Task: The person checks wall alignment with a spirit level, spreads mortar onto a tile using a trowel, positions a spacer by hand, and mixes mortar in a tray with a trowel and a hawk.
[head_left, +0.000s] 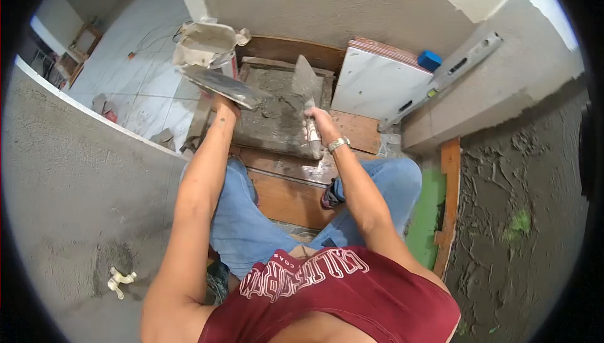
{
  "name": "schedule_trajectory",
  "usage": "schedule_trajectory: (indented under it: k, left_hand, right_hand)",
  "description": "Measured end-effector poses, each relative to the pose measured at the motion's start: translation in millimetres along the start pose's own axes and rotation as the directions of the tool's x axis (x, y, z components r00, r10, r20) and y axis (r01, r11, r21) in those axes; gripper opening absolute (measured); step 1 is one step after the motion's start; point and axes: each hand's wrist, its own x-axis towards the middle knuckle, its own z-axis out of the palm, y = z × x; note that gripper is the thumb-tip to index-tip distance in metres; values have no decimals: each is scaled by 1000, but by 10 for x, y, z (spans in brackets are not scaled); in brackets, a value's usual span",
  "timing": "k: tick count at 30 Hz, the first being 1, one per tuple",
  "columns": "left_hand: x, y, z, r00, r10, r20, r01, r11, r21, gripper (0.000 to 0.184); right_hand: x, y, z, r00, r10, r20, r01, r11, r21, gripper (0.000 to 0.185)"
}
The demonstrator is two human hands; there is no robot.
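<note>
My right hand [319, 126] is closed round the handle of a pointed trowel [306, 78], its grey-smeared blade aimed away from me over the mortar. My left hand [226, 107] is raised at the left of the mortar board, gripping a flat metal plate tool [220, 85], a hawk or a plastering float, from beneath; its handle is hidden. Wet grey mortar [270, 113] lies in a low wooden-edged tray [277, 148] between and beyond my knees. Just behind the plate tool stands a bucket [207, 41] caked with dried mortar.
White marbled tiles [377, 82] lean against the back wall, with a blue block [430, 60] and a long spirit level [440, 82] beside them. Wooden planks [286, 198] lie under my feet. A tap [119, 282] sticks out of the left wall; rough wet mortar [503, 217] covers the right side.
</note>
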Motion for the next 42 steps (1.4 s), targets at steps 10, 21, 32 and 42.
schedule_trajectory:
  k: [10, 21, 32, 42]
  left_hand:
    - [187, 380, -910, 961, -265, 83, 156, 270, -950, 52]
    - [384, 478, -873, 971, -239, 30, 94, 261, -961, 51]
    - [182, -173, -941, 920, -391, 6, 177, 402, -898, 51]
    - [300, -192, -921, 784, -537, 311, 229, -216, -949, 41]
  right_hand:
    - [-1104, -244, 184, 869, 218, 444, -311, 939, 147, 39]
    - [-1082, -203, 628, 729, -673, -124, 207, 390, -897, 30]
    - [-1350, 920, 663, 913, -341, -222, 30, 600, -799, 42]
    - [-120, -4, 321, 962, -268, 43, 112, 247, -962, 42]
